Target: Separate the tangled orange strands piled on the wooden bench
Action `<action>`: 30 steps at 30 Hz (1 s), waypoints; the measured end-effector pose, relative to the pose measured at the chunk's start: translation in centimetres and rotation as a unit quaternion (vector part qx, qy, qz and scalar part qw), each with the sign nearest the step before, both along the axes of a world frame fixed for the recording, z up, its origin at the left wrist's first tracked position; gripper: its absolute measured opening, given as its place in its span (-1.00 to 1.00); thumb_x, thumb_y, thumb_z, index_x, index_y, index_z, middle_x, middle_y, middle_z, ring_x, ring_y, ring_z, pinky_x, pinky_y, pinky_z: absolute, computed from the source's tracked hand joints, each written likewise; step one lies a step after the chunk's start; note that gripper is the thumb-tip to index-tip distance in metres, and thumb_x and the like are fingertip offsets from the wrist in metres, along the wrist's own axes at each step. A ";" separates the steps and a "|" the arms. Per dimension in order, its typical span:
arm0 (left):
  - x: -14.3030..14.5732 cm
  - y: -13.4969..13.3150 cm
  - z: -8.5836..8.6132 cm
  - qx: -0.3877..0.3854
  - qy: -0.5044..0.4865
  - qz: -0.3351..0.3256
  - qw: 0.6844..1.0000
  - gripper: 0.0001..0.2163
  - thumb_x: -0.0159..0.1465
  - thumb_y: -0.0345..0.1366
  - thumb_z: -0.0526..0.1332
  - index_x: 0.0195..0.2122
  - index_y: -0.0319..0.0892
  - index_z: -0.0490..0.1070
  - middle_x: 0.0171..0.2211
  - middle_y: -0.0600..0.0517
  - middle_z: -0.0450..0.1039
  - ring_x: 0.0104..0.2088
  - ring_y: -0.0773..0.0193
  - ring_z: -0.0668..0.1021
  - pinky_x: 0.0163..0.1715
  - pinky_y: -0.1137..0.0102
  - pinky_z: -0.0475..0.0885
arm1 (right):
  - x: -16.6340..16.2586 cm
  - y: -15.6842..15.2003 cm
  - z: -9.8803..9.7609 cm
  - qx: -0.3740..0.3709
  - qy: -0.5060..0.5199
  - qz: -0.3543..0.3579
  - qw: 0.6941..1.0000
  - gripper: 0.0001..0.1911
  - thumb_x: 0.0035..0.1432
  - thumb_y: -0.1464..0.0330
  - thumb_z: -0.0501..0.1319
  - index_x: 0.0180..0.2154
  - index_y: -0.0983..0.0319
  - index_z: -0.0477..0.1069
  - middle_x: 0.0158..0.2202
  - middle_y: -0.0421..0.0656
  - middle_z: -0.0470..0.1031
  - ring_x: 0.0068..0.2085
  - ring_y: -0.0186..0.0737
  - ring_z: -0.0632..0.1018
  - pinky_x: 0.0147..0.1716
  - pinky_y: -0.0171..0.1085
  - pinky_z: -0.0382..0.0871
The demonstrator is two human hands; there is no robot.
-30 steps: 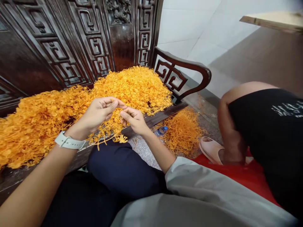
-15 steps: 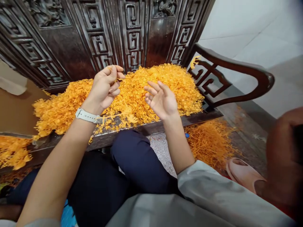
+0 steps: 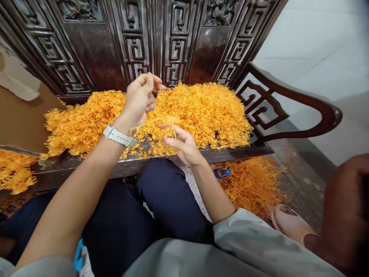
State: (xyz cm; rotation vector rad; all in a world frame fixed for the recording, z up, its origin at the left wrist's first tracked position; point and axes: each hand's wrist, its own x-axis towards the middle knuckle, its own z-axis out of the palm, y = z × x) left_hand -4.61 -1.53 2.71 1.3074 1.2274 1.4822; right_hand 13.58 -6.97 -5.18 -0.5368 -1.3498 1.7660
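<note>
My left hand (image 3: 140, 98) is closed in a pinch on a thin orange plastic stem (image 3: 155, 91) above the heap. Lower and to the right, my right hand (image 3: 186, 147) has its thumb and fingers bent together around a small orange plastic sprig (image 3: 170, 132). A longer orange strand with a fluffy tip (image 3: 173, 119) stretches between the two hands; whether either one grips it I cannot tell. Behind both lies a big heap of orange plastic flower pieces (image 3: 213, 111) on a dark wooden bench (image 3: 115, 169).
A carved backrest (image 3: 92, 57) and a curved armrest (image 3: 311, 104) border the bench. At left stands a cardboard box (image 3: 23, 123). On the floor are more orange stems (image 3: 253, 184) and a blue-capped bottle (image 3: 221, 173). Another person's knee and pink shoe (image 3: 296, 223) are at right.
My right hand has gone from open to closed on an orange sprig and moved down and left. An orange piece in the air near the armrest is gone. My left hand has shifted right in view.
</note>
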 end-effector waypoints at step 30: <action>-0.7 0.9 -2.2 0.097 0.221 0.012 0.970 -0.49 0.15 -0.32 0.43 -0.63 -0.09 0.00 -0.57 0.13 -0.14 -0.48 0.33 0.03 -0.48 0.34 -0.03 | -0.8 -2.1 1.6 -0.279 0.109 0.150 0.942 -0.69 0.30 0.30 0.28 -0.45 0.24 0.28 -0.59 -0.42 0.02 -0.64 -0.53 -0.08 -0.71 -0.52 -0.02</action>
